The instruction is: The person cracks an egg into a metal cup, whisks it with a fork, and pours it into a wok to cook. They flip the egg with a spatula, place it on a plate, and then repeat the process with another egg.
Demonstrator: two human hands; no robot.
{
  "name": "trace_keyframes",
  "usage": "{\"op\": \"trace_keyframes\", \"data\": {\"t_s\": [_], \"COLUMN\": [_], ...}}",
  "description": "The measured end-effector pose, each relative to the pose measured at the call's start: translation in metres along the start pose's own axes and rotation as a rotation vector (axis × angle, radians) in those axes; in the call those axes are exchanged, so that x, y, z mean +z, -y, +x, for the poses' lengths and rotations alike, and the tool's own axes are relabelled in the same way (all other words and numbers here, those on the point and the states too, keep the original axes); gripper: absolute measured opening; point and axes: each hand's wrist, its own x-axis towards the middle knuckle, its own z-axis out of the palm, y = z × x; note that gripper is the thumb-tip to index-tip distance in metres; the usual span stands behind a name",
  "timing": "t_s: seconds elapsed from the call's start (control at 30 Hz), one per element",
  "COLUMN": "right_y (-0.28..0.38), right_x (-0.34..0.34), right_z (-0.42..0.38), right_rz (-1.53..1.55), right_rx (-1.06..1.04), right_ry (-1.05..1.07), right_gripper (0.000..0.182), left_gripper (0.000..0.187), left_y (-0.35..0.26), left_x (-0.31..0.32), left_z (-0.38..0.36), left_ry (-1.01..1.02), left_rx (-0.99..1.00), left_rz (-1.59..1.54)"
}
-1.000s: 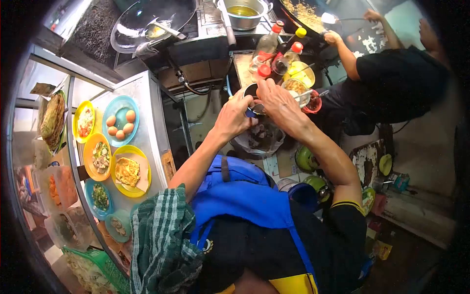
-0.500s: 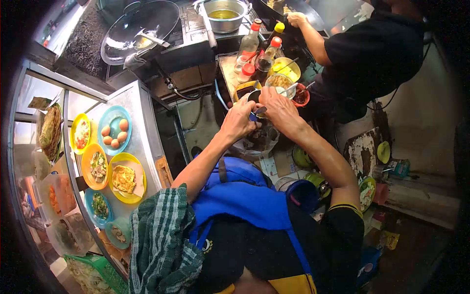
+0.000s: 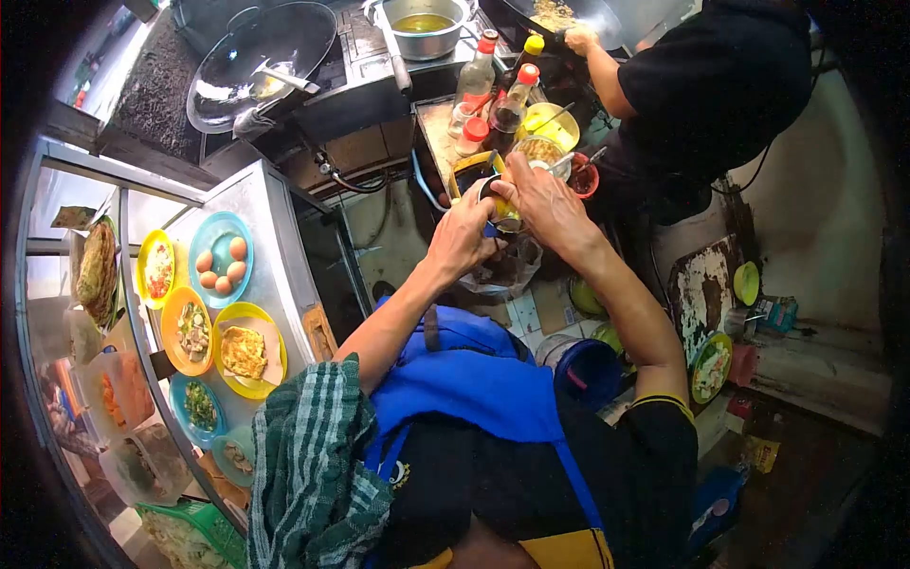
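Observation:
My left hand is closed around a small dark-rimmed container, whose kind I cannot make out. Close against it, my right hand has its fingers bent together; what they pinch, if anything, is hidden. Below the fingers shows a small yellowish, see-through container. Just beyond the hands are a yellow-rimmed container, a clear tub of brown bits and a red bowl with a spoon. A clear plastic bag hangs beneath them.
Sauce bottles and a yellow bowl crowd the small table. Behind stand a wok and a pot of oil. A co-worker works at another wok. Left, a plate of eggs and an omelette plate sit on a counter.
My right hand's fingers have shifted over the container. The dark spoon-like piece seen between my hands is no longer visible. The co-worker's hand and the view have moved slightly.

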Motion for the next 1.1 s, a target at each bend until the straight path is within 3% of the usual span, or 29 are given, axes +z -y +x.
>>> {"op": "trace_keyframes", "data": {"t_s": [0.2, 0.27, 0.8, 0.87, 0.93, 1.0, 1.1], "right_y": [0.001, -0.004, -0.002, -0.009, -0.018, -0.037, -0.059], "right_x": [-0.017, -0.016, -0.006, 0.008, 0.019, 0.046, 0.083], "right_z": [0.000, 0.000, -0.024, -0.030, -0.035, -0.041, -0.060], "right_rz": [0.061, 0.102, -0.028, 0.132, 0.273, 0.566, 0.595], "right_rx": [-0.023, -0.130, 0.059, 0.047, 0.018, 0.061, 0.255], "right_ry": [-0.023, -0.124, -0.043, -0.248, -0.269, -0.473, -0.379], "right_gripper": [0.037, 0.037, 0.041, 0.041, 0.039, 0.040, 0.040], "left_gripper": [0.046, 0.046, 0.061, 0.060, 0.059, 0.058, 0.057], "left_y": [-0.008, -0.010, -0.018, -0.013, -0.013, -0.006, -0.002], "left_x": [-0.008, -0.010, 0.000, 0.004, -0.003, -0.007, -0.020], "left_z": [-0.002, -0.003, -0.004, -0.008, -0.013, -0.019, -0.024], "left_ry": [-0.007, -0.004, 0.087, 0.058, 0.123, 0.027, -0.044], "left_rx": [-0.029, -0.029, -0.010, -0.017, -0.098, -0.089, -0.082], "left_rz": [0.021, 0.059, 0.024, 0.046, 0.029, 0.090, 0.127]}}
